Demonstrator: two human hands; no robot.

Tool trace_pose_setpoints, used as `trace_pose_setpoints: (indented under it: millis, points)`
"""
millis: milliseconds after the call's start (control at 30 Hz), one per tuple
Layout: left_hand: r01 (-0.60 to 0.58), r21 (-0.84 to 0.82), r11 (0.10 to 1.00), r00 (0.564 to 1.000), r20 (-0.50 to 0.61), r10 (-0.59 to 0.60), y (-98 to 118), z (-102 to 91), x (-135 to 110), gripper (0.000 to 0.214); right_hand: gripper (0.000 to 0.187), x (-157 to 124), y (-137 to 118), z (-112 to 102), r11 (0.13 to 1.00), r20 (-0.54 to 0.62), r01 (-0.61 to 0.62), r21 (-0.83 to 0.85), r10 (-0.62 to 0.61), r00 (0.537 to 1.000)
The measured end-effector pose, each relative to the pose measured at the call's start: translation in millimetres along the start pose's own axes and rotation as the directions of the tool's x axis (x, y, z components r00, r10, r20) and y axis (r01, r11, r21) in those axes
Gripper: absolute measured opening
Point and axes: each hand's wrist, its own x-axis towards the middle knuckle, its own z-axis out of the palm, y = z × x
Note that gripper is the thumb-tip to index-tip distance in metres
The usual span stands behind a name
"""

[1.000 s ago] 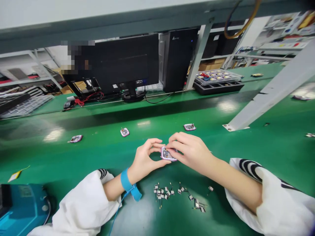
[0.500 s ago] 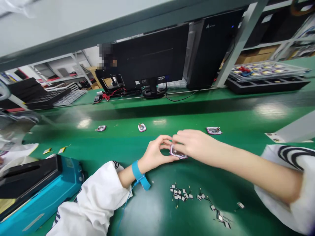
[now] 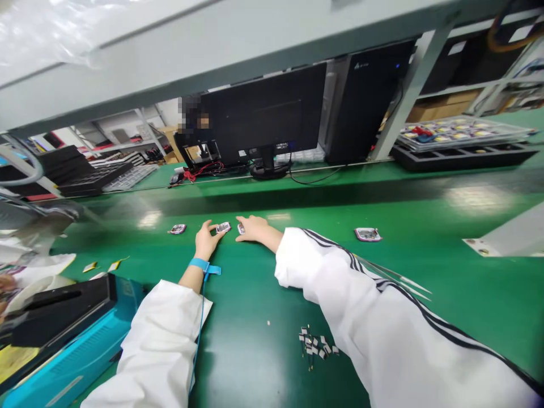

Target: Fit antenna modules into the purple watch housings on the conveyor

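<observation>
My left hand (image 3: 207, 241), with a blue wrist strap (image 3: 206, 265), has thumb and fingers closed around the edge of a small watch-like case (image 3: 223, 227) with a pale rim and a circuit board inside. To its right, my right hand (image 3: 255, 228) pinches a second such case (image 3: 241, 229), mostly covered by the fingers. Both cases are at the table surface or just above it. Another case (image 3: 177, 229) lies to the left, and one more with a purple rim (image 3: 368, 234) lies to the right. Tweezers (image 3: 403, 278) show beside my right sleeve.
Several tiny rectangular parts with thin leads (image 3: 314, 344) lie scattered near the front of the green table (image 3: 238, 340). A blue-and-black machine (image 3: 80, 334) stands at left, near two small yellow pieces (image 3: 114, 264). A monitor (image 3: 263, 107), a computer tower (image 3: 369, 107) and stacked trays (image 3: 463, 141) stand behind.
Both hands have moved left and away from me, and apart from each other. The case held between them is now in my left hand; my right hand has taken hold of one lying there.
</observation>
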Motion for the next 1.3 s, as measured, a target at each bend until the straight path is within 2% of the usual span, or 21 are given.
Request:
trace_pose_setpoints:
  millis: [133,300,367,433,467,500,533,567,600,633,667,700,800,900,967,1067,1133,1200,1233,1267,1300]
  points:
    - [-0.054,0.046,0.997,0.995,-0.078,0.058,6.7,0.1,-4.8,0.033,0.034,11.3,18.6,-12.4,0.983,0.112,0.180,0.023,-0.181,0.977]
    - [-0.233,0.029,0.972,0.945,-0.228,0.234,24.6,-8.6,-28.5,0.036,0.032,20.5,16.8,-21.1,0.930,0.084,0.364,-0.052,-0.359,0.929]
    - [-0.336,0.007,0.942,0.925,-0.183,0.332,39.3,-16.0,-45.9,0.034,0.033,23.7,10.3,-20.4,0.902,0.094,0.423,-0.086,-0.415,0.905]
    - [-0.477,-0.057,0.877,0.879,-0.005,0.477,60.0,-24.3,-67.6,0.028,0.033,26.3,7.6,-19.1,0.893,0.110,0.436,-0.115,-0.425,0.898]
    - [-0.551,-0.119,0.826,0.815,0.137,0.564,71.7,-27.9,-79.5,0.024,0.032,26.7,8.8,-18.6,0.895,0.115,0.428,-0.128,-0.415,0.902]
    - [-0.612,-0.199,0.765,0.712,0.282,0.643,83.5,-30.7,-91.6,0.020,0.032,26.2,11.9,-18.6,0.901,0.116,0.412,-0.139,-0.398,0.910]
    - [-0.649,-0.288,0.704,0.588,0.397,0.705,94.5,-32.3,-103.5,0.018,0.032,24.2,16.6,-19.2,0.909,0.114,0.390,-0.149,-0.376,0.920]
    - [-0.668,-0.409,0.621,0.407,0.498,0.766,104.1,-32.3,-114.6,0.020,0.031,20.4,22.9,-20.6,0.918,0.107,0.365,-0.155,-0.351,0.930]
    - [-0.644,-0.548,0.534,0.175,0.574,0.800,111.9,-30.7,-124.7,0.027,0.031,14.2,30.1,-22.7,0.928,0.098,0.337,-0.158,-0.325,0.941]
    - [-0.606,-0.626,0.491,0.034,0.596,0.802,117.4,-27.7,-133.2,0.031,0.032,5.5,37.7,-25.5,0.939,0.082,0.307,-0.157,-0.298,0.951]
    - [-0.577,-0.678,0.455,-0.072,0.597,0.799,120.9,-23.6,-140.0,0.034,0.032,-6.0,45.2,-28.5,0.949,0.061,0.277,-0.150,-0.271,0.961]
    - [-0.560,-0.706,0.434,-0.140,0.597,0.790,122.6,-19.1,-145.1,0.036,0.034,-20.2,52.1,-31.4,0.959,0.036,0.247,-0.139,-0.244,0.969]
    - [-0.601,-0.693,0.398,-0.205,0.614,0.762,120.7,-7.9,-150.8,0.034,0.035,-74.7,66.4,-33.2,0.980,-0.027,0.182,-0.077,-0.185,0.982]
    - [-0.653,-0.655,0.381,-0.206,0.638,0.742,116.0,-4.1,-148.8,0.033,0.030,-132.2,70.6,-17.8,0.989,-0.055,0.147,0.006,-0.146,0.988]
    - [-0.647,-0.641,0.414,-0.159,0.644,0.748,113.2,-3.5,-146.4,0.029,0.028,-163.0,70.2,0.0,0.993,-0.076,0.105,0.061,-0.101,0.992]
    - [-0.612,-0.615,0.497,-0.011,0.635,0.772,111.5,-3.0,-142.4,0.023,0.039,-192.7,70.9,25.8,0.989,-0.143,0.030,0.144,-0.009,0.990]
    - [-0.594,-0.581,0.557,0.141,0.606,0.783,114.7,-3.9,-139.3,0.019,0.039,-203.0,74.1,37.1,0.978,-0.218,0.026,0.209,0.021,0.976]
    - [-0.581,-0.533,0.615,0.297,0.565,0.770,121.6,-5.4,-136.2,0.013,0.027,-207.8,78.7,43.3,0.955,-0.326,0.071,0.287,0.028,0.945]
    - [-0.577,-0.508,0.640,0.355,0.550,0.756,125.9,-5.7,-135.0,0.011,0.020,-208.6,81.0,45.3,0.941,-0.372,0.099,0.325,0.031,0.928]
    - [-0.573,-0.491,0.656,0.385,0.546,0.744,130.0,-5.4,-134.1,0.010,0.014,-208.8,83.1,46.9,0.926,-0.402,0.124,0.358,0.033,0.915]
    - [-0.563,-0.486,0.668,0.385,0.562,0.732,133.5,-4.3,-133.8,0.009,0.010,-208.5,84.7,48.2,0.913,-0.413,0.139,0.383,0.035,0.910]
